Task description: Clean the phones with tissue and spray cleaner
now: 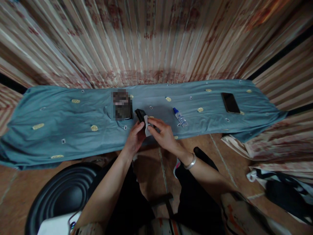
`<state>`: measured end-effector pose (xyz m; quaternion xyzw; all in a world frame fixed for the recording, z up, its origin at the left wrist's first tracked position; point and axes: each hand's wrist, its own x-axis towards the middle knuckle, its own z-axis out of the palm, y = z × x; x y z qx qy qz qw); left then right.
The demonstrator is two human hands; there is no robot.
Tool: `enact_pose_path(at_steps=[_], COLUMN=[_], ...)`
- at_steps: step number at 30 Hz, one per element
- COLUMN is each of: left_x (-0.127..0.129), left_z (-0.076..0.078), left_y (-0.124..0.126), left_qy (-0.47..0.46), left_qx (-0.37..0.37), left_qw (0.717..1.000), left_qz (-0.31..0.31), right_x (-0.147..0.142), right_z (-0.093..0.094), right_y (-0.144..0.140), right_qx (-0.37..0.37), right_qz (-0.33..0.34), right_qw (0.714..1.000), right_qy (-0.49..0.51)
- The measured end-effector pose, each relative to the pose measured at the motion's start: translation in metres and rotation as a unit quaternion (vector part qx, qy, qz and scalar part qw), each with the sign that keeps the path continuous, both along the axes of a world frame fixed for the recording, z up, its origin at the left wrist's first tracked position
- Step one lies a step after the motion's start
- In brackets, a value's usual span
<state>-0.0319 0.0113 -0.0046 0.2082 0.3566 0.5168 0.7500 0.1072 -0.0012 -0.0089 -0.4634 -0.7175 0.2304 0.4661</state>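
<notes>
My left hand (136, 136) is closed round a small black object (140, 114) held tilted just above the near edge of the covered table. Its exact kind is hard to make out. A piece of light grey cloth (146, 127) is pinched in my right hand (162, 133) and lies against the side of the object. To the right of my hands, a clear bottle with a blue cap (180, 117) rests on its side. A dark item (130, 114), mostly hidden by pixelation, lies to the left of them.
A blue-green cloth (70, 120) with yellow prints covers the long table. Toward its right end lies a dark flat device (230, 103). Patterned curtains (151, 42) hang behind. At lower left is a round black ribbed stool (66, 192) with a white object (57, 225) on it.
</notes>
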Motion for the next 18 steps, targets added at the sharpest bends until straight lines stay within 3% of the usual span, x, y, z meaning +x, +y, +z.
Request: enact_pose_path(at_steps=[5,13,18], left_x=[0.000,0.008,0.011], left_z=[-0.001,-0.005,-0.014], left_y=[-0.006,-0.012,-0.013], left_qy=[0.025,0.043,0.113], left_qx=[-0.007,0.003,-0.001], left_qw=[0.999,0.998,0.993], left_qz=[-0.024,-0.050,-0.025], right_x=[0.005,0.012,0.017], right_z=[-0.003,0.003,0.000], right_y=[0.007,0.011,0.018], right_qx=[-0.035,-0.008,-0.026], right_qz=[-0.016,-0.031,-0.045], right_qw=[0.998,0.998,0.996], right_qy=[0.042,0.055,0.073])
